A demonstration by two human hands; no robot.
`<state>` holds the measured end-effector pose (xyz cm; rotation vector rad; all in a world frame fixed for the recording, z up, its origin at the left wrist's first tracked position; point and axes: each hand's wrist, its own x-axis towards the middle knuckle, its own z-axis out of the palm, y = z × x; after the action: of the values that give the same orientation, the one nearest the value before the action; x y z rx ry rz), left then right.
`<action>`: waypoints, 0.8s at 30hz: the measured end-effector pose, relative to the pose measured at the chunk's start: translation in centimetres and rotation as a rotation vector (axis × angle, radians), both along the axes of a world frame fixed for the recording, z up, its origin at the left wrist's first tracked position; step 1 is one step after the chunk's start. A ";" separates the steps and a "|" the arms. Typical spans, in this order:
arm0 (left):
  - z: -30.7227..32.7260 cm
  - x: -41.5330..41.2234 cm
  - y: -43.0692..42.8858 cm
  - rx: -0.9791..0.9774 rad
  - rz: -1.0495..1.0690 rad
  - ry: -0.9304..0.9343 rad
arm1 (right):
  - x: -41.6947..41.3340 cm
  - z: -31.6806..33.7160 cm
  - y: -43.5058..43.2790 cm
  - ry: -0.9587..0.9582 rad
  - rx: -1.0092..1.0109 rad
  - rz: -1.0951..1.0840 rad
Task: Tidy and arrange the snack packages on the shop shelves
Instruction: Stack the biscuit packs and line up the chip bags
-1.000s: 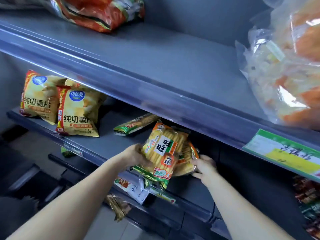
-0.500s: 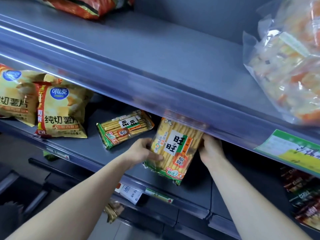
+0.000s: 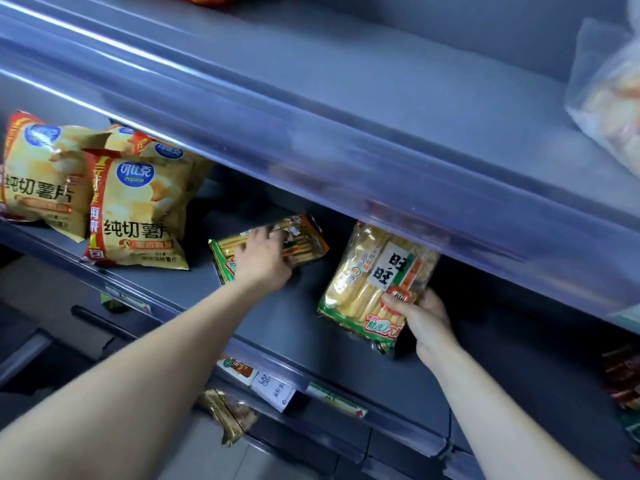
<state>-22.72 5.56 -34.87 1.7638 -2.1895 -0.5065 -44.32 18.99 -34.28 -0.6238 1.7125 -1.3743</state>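
On the middle grey shelf (image 3: 287, 320), my right hand (image 3: 420, 320) grips the lower right corner of an upright rice cracker pack (image 3: 367, 285) with a white label and green bottom band. Its top is hidden behind the upper shelf's rail. My left hand (image 3: 263, 259) lies flat on a second, similar cracker pack (image 3: 308, 240) that lies on the shelf further left, fingers curled over its edge. Two or three yellow potato chip bags (image 3: 135, 216) stand at the shelf's left end.
The upper shelf's clear plastic rail (image 3: 346, 161) overhangs the work area. A clear bag of orange snacks (image 3: 613, 98) lies on the upper shelf at right. Price tags (image 3: 273, 389) hang below the middle shelf's front edge. Dark snack packs (image 3: 623, 382) fill the lower right.
My left hand let go of the upright cracker pack and moved left onto the flat pack. My right hand shifted from the pack's top to its lower right corner.
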 end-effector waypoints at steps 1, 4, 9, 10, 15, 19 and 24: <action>-0.2 0.7 -0.8 0.039 0.025 -0.101 | -0.1 -0.2 -0.1 -0.002 -0.012 -0.022; -1.1 2.2 -2.4 0.216 0.038 -0.212 | -0.1 -0.8 -0.1 -0.019 -0.044 -0.072; -0.9 2.9 -3.5 0.248 0.054 -0.373 | -0.1 -1.9 0.1 -0.040 -0.076 -0.121; -0.7 2.8 -3.5 0.290 0.056 -0.385 | 0.0 -2.0 0.0 -0.040 -0.080 -0.132; -0.5 2.2 -3.1 0.393 0.137 -0.276 | 0.2 -1.6 -0.6 0.022 -0.093 -0.156; -0.7 2.4 -2.4 0.466 0.138 -0.023 | -0.3 -1.5 -1.4 0.054 -0.100 -0.194; -1.9 3.8 -1.1 0.725 0.209 0.430 | -0.8 -1.3 -2.8 0.096 -0.109 -0.230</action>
<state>-18.91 4.45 -36.76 1.9161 -1.5918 -1.6014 -45.09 16.21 -35.55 -0.5740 1.8402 -1.6298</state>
